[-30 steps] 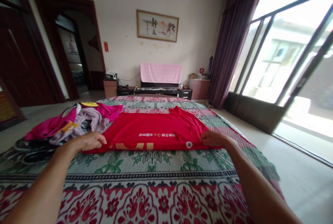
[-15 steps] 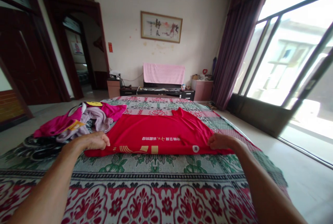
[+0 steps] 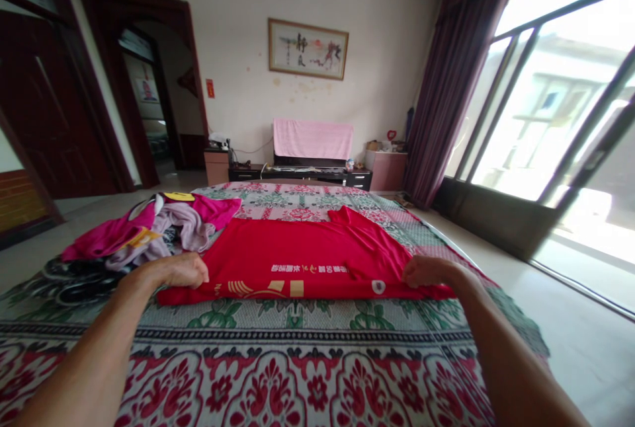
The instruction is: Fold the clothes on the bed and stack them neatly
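A red T-shirt (image 3: pixel 278 245) with white and gold print lies sideways across the patterned bedspread (image 3: pixel 278 381). Its near edge forms a straight fold toward me. My left hand (image 3: pixel 184 270) is closed on the fabric near the left end of that edge, fingers pinched together. At the other end, close to a sleeve, my right hand (image 3: pixel 427 271) grips the shirt the same way. The fingertips of both hands are partly hidden in the cloth.
Beside my left hand sits a heap of clothes (image 3: pixel 183 223) in pink, lilac, yellow and black. Beyond the far edge stand a low black cabinet (image 3: pixel 358 181) and a screen draped with a pink towel (image 3: pixel 313 139). Glass doors (image 3: pixel 560 110) are on the right.
Both hands still hold the shirt. The near edge has come slightly closer to me and its ends reach a little farther outward; my right hand has shifted slightly right.
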Demonstrator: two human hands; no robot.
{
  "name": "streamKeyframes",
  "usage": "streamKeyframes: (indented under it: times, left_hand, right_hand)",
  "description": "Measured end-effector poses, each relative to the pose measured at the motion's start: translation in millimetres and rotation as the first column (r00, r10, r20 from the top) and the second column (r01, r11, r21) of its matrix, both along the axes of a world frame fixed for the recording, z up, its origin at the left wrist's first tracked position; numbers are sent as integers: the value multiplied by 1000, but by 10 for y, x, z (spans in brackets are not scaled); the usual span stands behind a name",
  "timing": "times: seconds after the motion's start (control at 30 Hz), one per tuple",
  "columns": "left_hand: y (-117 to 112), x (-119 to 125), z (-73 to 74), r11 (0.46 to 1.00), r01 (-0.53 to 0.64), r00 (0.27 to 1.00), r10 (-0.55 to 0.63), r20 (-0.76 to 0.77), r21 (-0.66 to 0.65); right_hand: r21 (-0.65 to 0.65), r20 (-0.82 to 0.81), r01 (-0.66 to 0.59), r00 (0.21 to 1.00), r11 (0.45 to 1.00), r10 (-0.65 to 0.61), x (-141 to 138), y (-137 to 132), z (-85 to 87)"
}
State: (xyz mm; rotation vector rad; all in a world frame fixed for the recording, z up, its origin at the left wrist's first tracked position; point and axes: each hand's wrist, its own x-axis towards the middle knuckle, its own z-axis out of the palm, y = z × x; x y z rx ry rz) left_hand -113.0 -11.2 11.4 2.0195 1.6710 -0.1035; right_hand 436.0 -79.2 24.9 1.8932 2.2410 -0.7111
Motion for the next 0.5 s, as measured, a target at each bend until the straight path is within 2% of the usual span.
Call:
streamKeyframes:
  times: [0.13, 0.23, 0.33, 0.4, 0.5]
  left_hand:
    - [-56, -2, 46, 999, 15, 998, -12, 67, -40]
    - [-123, -51, 121, 988, -87, 988, 102, 113, -131]
    - [-108, -98, 193, 973, -163, 976, 183, 117, -163]
    - [-24, -79, 218, 981, -169, 982, 176, 72, -100]
    - [152, 71, 213, 989, -77, 996, 83, -41, 128]
  right_hand:
    - [-41, 17, 79, 997, 996, -78, 28, -46, 10]
    - [-90, -94, 88, 991, 992, -96, 84, -88, 65]
    - [-49, -159, 130, 978, 990, -136, 115, -37, 153]
    - [24, -128, 167, 978, 986, -163, 68, 78, 210]
    - [151, -57, 126, 991, 980, -119, -126, 303, 261]
